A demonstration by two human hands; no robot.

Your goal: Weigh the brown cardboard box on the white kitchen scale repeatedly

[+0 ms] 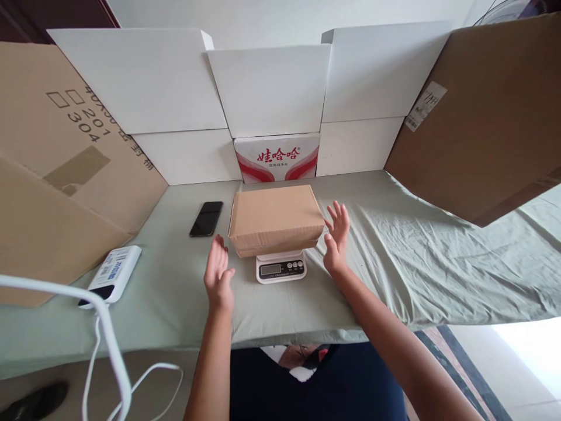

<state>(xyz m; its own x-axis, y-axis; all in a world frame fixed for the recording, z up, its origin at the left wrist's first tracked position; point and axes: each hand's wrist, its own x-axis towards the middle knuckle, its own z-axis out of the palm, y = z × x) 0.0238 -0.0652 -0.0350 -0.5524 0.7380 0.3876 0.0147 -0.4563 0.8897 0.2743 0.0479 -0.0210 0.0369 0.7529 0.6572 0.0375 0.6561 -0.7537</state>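
Note:
A closed brown cardboard box (276,213) rests on a white kitchen scale (281,277) in the middle of the table. The box hides most of the weighing plate; the scale's display and buttons show in front. My left hand (218,273) is beside the box's left front corner, open, with a gap between them. On the other side, my right hand (336,237) is open with fingers spread, close to the box's right end; whether a fingertip touches it I cannot tell. Neither hand holds anything.
A black phone (206,218) lies left of the box. Further left are a white power bank-like device (114,272) and a white cable (107,327). Large cartons stand left (65,175) and right (477,123). White boxes (269,90) form a wall behind. Green cloth (377,234) covers the table.

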